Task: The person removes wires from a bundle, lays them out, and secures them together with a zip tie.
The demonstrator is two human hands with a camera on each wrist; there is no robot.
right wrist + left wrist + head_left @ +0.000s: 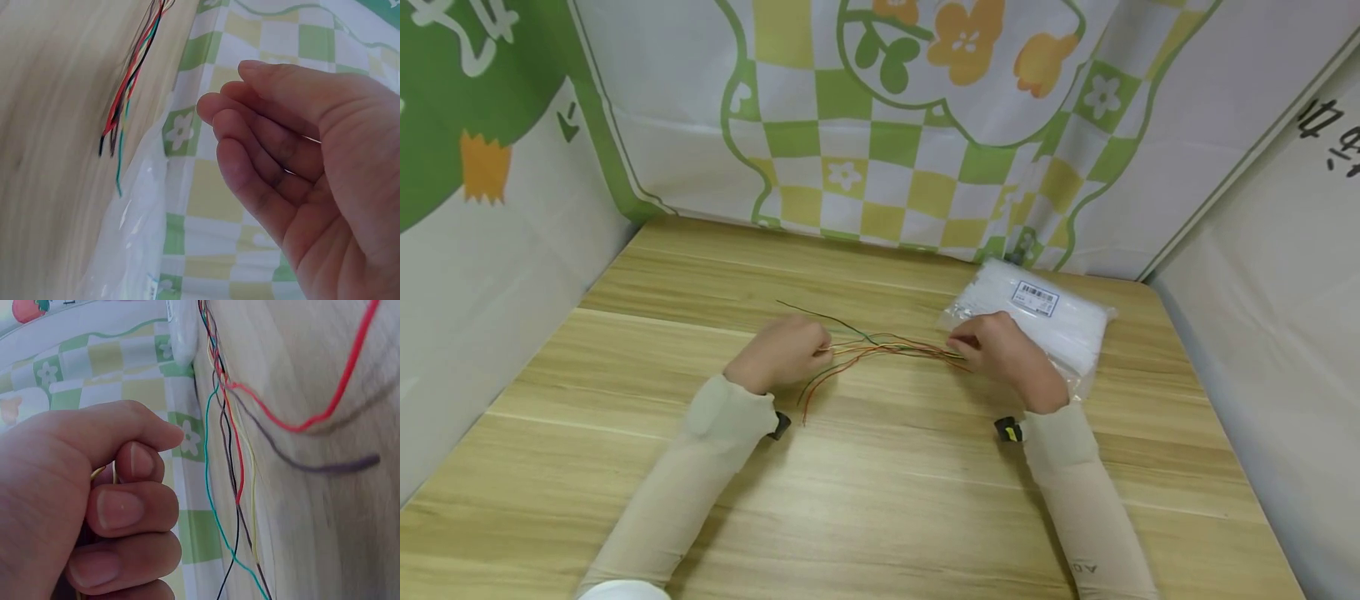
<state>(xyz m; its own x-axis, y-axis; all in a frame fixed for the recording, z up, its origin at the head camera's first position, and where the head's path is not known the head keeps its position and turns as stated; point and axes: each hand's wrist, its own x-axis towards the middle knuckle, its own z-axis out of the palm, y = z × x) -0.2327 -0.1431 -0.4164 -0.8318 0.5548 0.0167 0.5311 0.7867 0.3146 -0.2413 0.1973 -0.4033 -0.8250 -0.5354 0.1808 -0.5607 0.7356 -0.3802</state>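
A loose bundle of thin coloured wires [891, 347], red, black, green, yellow and brown, stretches between the two hands over the table. My left hand [786, 350] is curled at the bundle's left side. Bits of a yellow wire [115, 472] show inside its curled fingers; how much it grips is hidden. In the left wrist view, other wires [239, 481] spread out past the fingertips. My right hand [294, 144] is loosely bent, with nothing visible between thumb and fingers. Close to it, in the right wrist view, the wire ends [119, 125] lie apart from the fingers.
A clear plastic bag [1037, 317] of white contents, with a barcode label [1035, 298], lies behind the right hand at the back right of the wooden table [895, 500]. Printed cloth [880, 158] walls off the back and both sides.
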